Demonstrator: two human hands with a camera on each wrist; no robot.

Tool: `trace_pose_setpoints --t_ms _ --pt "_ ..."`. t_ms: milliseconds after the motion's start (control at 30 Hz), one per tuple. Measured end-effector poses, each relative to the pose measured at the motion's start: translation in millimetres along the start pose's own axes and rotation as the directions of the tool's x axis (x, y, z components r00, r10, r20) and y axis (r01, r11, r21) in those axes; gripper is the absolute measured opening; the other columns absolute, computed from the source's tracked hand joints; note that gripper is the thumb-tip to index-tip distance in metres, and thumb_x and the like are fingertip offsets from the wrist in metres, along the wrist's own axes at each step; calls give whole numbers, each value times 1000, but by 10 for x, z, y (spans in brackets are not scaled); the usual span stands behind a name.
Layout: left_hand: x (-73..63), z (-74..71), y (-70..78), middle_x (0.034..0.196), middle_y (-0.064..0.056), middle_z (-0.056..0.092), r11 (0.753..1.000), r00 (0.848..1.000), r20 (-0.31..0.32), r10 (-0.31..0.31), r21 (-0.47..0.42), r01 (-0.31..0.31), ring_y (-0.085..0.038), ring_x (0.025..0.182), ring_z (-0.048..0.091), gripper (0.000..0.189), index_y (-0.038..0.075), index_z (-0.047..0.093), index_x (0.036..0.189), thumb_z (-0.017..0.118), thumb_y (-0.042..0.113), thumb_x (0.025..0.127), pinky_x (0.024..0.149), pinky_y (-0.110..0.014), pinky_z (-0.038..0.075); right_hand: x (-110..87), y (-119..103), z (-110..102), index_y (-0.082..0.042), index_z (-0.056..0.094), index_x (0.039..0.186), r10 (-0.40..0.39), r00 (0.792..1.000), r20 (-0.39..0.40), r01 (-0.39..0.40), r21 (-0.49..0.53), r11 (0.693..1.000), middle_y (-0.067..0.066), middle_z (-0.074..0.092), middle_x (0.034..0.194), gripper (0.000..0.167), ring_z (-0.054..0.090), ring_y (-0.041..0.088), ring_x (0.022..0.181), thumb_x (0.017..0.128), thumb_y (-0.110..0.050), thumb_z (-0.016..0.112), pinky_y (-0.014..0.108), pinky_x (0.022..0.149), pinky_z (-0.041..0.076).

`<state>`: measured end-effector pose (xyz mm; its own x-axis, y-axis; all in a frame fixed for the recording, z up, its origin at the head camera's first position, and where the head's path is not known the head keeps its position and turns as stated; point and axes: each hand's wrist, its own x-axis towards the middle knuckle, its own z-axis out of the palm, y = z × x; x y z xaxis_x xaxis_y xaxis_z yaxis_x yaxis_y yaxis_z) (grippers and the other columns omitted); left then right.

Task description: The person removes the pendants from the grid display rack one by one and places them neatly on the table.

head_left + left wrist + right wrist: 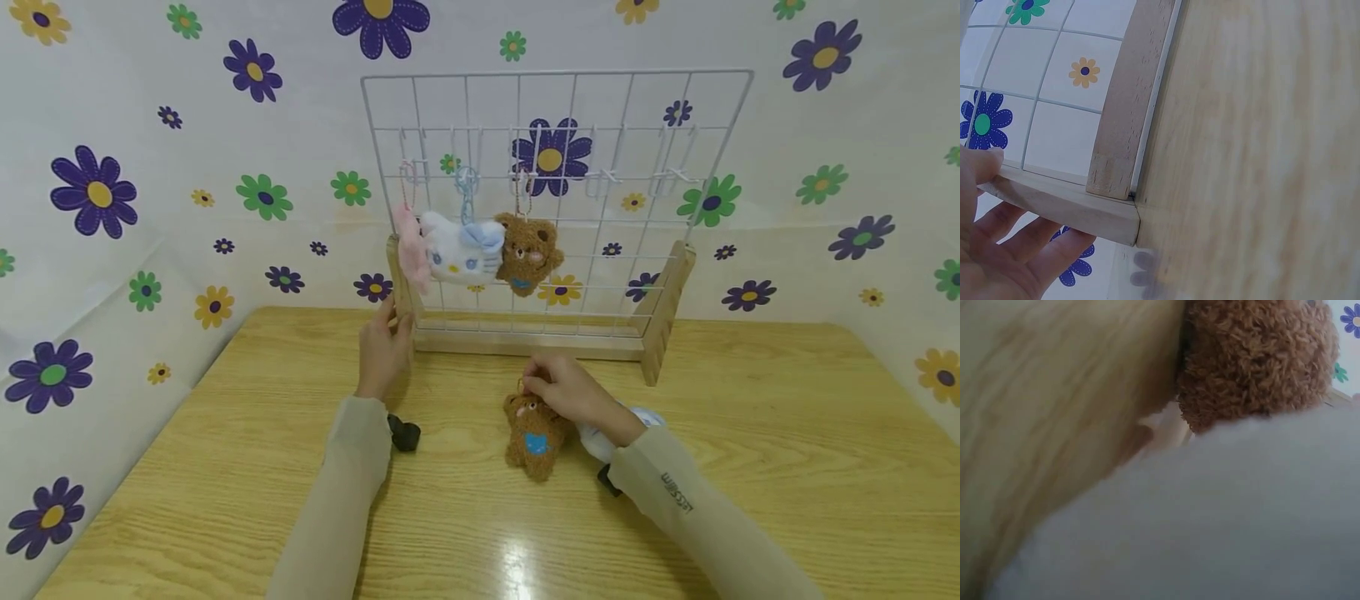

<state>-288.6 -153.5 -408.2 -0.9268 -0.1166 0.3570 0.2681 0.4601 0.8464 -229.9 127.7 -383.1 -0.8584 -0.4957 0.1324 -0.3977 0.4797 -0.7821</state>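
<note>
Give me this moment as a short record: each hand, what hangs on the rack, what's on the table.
Left hand: grips pale wooden post of white wire-grid rack
Right hand: pinches thin golden loop atop brown fuzzy bear plush with blue patch
Hanging, left to right: pink plush; white cat-faced plush with blue bow; second brown fuzzy bear
Surface: yellow-brown wood-grain table; white fuzzy plush on it, partly hidden by right arm

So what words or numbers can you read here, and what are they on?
"LESS...": dark lettering on the right sleeve; its ending is too blurred to read.
Brown bear in the right hand: any marks on its blue patch are too small.
No other readable text.
</note>
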Motion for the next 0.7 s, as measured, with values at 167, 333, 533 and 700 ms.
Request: trace_pose_setpoints --t_ms 167,333,533,700 --pt "7 -8 2 135 -30 58 1000 1000 -1 8 5 -8 -45 120 61 42 1 48 148 53 8 106 95 -54 54 -15 -35 -38 4 66 97 35 999 -10 -35 -29 999 9 68 88 13 53 15 69 102 -1 55 29 61 47" --pt "5 2 9 134 -31 58 1000 1000 -4 18 5 -18 -45 119 61 42 0 47 147 53 8 106 94 -54 54 -53 -64 -129 6 66 110 93 995 -27 -95 -81 992 13 68 100 19 60 21 82 104 -7 54 35 68 51" --pt "4 0 15 134 -32 58 1000 1000 -7 28 4 -28 -46 118 61 42 -1 47 147 53 7 106 93 -54 54 -60 -110 -245 8 65 104 41 996 -80 -49 -99 994 17 68 98 14 64 29 85 101 -2 57 40 72 56" --pt "0 1 10 135 -31 57 1000 1000 -7 10 8 -10 -46 119 61 43 0 46 148 53 8 106 94 -54 54 -52 -177 -330 7 65 104 59 991 -116 -70 -92 993 16 67 97 12 66 35 84 101 -3 58 37 68 56"
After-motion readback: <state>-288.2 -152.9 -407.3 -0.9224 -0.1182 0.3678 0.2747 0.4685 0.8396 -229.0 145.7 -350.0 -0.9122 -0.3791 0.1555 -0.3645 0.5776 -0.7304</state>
